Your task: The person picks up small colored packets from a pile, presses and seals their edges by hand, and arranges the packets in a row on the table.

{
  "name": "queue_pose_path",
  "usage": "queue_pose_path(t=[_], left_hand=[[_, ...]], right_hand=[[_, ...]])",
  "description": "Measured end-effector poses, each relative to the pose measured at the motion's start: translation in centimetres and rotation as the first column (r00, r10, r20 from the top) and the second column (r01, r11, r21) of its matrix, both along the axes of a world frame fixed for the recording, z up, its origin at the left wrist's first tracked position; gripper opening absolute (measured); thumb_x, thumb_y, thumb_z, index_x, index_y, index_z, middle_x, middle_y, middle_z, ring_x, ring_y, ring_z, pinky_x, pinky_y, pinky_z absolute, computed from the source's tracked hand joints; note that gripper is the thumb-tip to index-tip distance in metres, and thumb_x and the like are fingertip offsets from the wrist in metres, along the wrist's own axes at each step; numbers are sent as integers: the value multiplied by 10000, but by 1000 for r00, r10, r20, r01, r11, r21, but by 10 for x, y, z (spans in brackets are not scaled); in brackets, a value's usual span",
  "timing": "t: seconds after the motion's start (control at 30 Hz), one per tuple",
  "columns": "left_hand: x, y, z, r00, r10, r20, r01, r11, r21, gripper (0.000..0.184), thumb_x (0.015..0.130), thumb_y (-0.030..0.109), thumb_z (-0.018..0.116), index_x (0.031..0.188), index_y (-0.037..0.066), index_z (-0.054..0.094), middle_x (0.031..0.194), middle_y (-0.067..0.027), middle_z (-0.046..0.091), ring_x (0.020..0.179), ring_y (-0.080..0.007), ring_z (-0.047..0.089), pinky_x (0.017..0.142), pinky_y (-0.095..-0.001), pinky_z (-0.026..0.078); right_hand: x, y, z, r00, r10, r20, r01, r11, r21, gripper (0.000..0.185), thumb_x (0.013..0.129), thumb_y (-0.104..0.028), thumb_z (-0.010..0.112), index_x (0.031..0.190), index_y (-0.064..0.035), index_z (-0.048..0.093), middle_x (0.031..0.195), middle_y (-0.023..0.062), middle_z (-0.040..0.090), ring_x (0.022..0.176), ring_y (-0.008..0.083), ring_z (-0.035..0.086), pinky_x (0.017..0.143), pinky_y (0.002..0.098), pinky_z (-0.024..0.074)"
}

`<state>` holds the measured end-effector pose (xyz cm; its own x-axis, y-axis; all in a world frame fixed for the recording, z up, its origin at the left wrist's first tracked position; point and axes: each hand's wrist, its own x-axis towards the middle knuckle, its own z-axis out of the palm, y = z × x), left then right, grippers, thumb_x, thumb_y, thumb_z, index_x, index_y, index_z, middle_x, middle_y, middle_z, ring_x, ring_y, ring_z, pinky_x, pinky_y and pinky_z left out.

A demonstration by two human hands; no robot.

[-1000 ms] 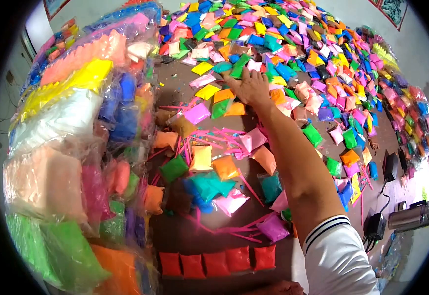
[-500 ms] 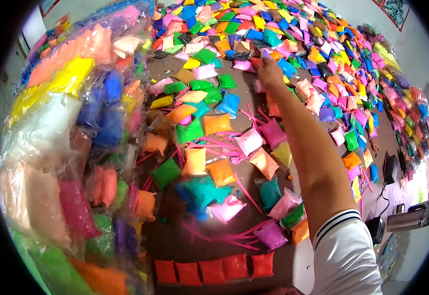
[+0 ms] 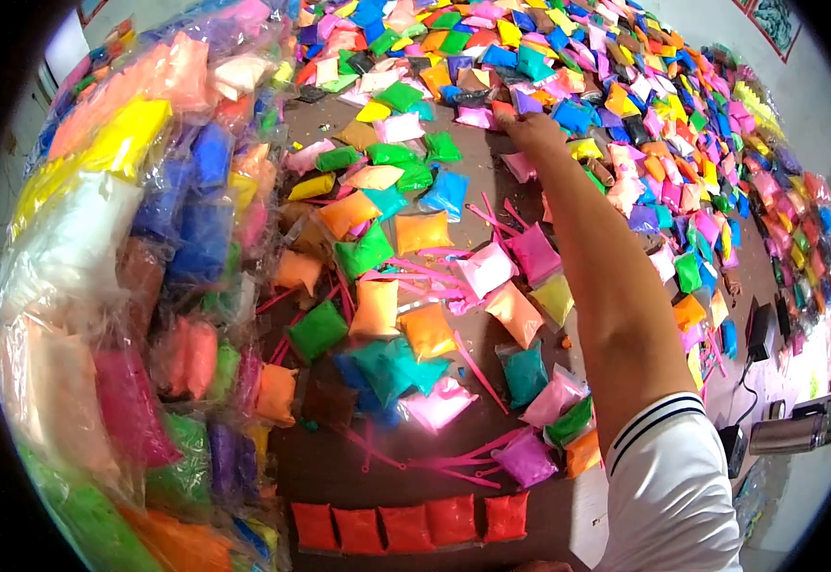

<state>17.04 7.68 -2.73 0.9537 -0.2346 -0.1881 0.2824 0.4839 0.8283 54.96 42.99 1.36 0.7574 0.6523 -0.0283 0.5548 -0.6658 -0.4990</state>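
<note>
My right hand (image 3: 536, 133) reaches far across the brown table, its fingers closed at the near edge of a small red packet (image 3: 503, 112). A pink packet (image 3: 476, 117) lies just left of it, and a purple one (image 3: 527, 102) just beyond. Under the wrist is another pink packet (image 3: 520, 167). Several red packets (image 3: 406, 528) lie side by side in a row at the near edge. A skin-toned sliver at the bottom edge may be my left hand (image 3: 541, 566); its fingers are hidden.
Large clear bags of coloured packets (image 3: 72, 238) are piled along the left. Loose packets in many colours heap up at the back and right. Pink plastic sticks (image 3: 435, 276) lie among the middle packets. A black adapter (image 3: 732, 448) with a cable is at the right.
The view has shifted slightly. My right hand has stayed in the same area, with its fingers now closer over the red packet. The row of red packets is unchanged.
</note>
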Motion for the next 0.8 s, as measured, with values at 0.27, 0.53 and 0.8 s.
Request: queue_pose_path(t=[0.27,0.53,0.8], left_hand=[[1,-3,5,1000,3,-6,-3,1000,-27,406,985,339,418,1055,-34,561,1009,-154,597,941,-261,589,865,-385,473],[4,-22,7,999,-18,32,20,999,-41,392,985,322,422,1057,-39,557,1016,-162,592,945,-275,587,869,-395,474],[-4,0,4,998,31,-49,-36,994,-104,377,986,305,425,1058,-43,554,1023,-170,588,948,-288,586,873,-405,475]], right_hand=[[-1,-13,2,993,-15,114,-23,948,318,371,814,-311,575,1131,-129,638,1068,210,647,987,352,623,867,409,487],[-1,-23,4,808,403,430,-568,726,388,415,837,-325,612,1209,-143,582,1124,235,600,1056,388,576,881,444,465],[-8,-6,0,882,340,325,-387,918,91,622,737,-403,741,1277,-174,534,1180,147,601,1110,327,553,899,418,455]])
